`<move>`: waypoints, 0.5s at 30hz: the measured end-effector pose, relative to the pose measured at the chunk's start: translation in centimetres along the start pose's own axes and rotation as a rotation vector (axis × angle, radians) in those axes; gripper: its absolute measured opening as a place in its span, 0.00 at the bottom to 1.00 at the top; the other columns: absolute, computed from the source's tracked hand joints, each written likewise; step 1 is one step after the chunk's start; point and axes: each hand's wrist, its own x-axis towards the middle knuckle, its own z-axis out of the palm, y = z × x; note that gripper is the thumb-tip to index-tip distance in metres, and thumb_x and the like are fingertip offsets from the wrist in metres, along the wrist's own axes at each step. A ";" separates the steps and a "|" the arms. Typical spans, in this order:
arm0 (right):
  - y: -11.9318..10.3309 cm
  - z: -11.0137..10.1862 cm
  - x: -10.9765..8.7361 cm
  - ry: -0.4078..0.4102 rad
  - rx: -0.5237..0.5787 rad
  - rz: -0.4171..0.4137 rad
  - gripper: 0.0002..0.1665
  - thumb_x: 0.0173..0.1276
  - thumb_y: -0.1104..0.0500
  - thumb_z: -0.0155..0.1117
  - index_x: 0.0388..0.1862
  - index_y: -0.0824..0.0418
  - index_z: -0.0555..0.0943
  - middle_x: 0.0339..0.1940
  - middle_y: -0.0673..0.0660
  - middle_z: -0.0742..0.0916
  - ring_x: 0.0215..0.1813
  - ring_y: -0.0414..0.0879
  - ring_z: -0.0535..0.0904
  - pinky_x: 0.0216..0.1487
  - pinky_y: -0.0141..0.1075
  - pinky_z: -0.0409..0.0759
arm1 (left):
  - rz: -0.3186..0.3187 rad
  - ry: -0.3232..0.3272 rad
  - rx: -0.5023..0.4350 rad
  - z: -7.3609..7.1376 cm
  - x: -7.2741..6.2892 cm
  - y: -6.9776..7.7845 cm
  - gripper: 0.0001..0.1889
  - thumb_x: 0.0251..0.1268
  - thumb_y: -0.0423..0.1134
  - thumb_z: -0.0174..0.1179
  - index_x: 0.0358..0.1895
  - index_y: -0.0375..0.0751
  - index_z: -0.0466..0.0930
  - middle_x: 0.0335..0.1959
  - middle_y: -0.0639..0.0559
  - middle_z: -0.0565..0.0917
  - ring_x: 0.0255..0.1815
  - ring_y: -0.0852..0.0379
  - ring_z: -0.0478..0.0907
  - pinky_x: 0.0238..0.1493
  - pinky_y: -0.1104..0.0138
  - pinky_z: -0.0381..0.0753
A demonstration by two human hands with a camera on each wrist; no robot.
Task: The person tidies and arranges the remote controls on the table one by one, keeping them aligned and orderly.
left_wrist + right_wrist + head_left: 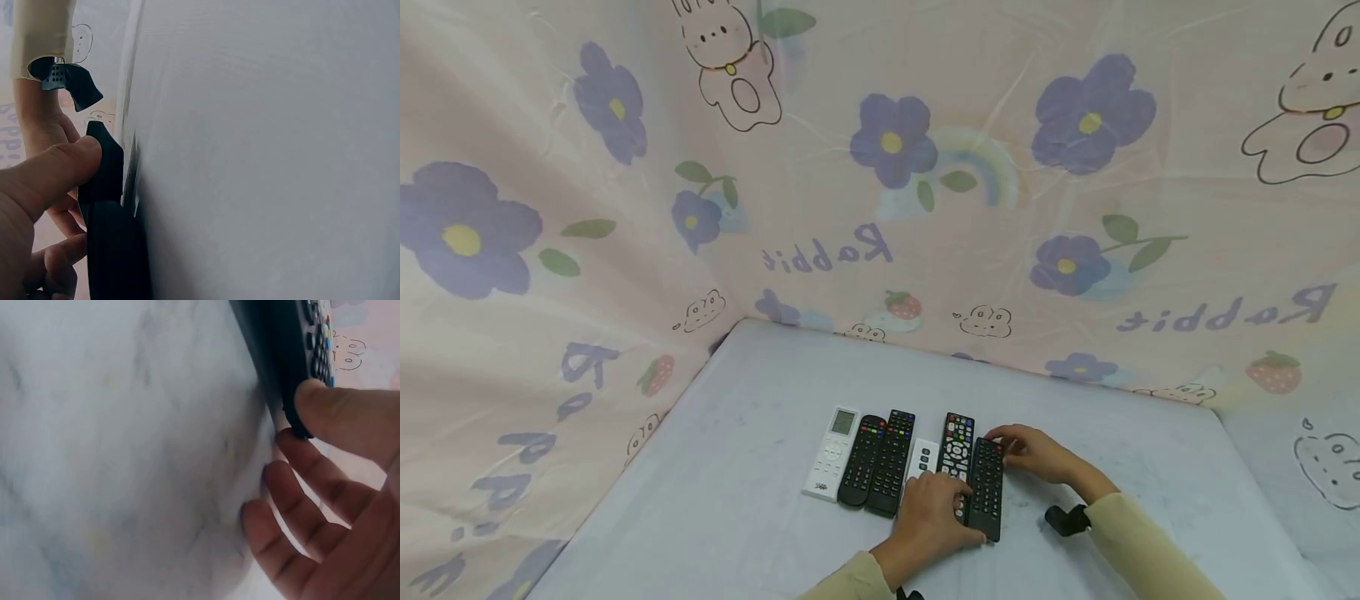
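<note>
Several remote controls lie side by side in a row on the table. At the row's right end is a black remote control [988,492]. My left hand [929,512] holds its near end, the thumb on the end corner in the left wrist view, while the fingers reach over the neighbouring remote with white and coloured buttons [957,446]. At the far end my right hand [1037,454] pinches the same black remote; in the right wrist view the thumb is on its corner and the other fingers are bent near the tabletop. A small white remote [923,454] is partly hidden by my left hand.
Left of these lie a black remote [891,462], a round-ended black remote [861,462] and a white remote with a screen [830,458]. They rest on a white-covered table [722,500]. A patterned curtain [962,250] rises behind the table and along its left side.
</note>
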 end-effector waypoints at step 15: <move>-0.3 0.4 0.0 0.011 -0.064 0.012 0.24 0.63 0.67 0.63 0.60 0.59 0.76 0.41 0.54 0.83 0.37 0.40 0.75 0.37 0.34 0.75 | 0.038 -0.048 0.063 0.8 0.7 -0.3 0.30 0.29 0.66 0.76 0.43 0.64 0.84 0.22 0.69 0.71 0.28 0.67 0.65 0.32 0.69 0.65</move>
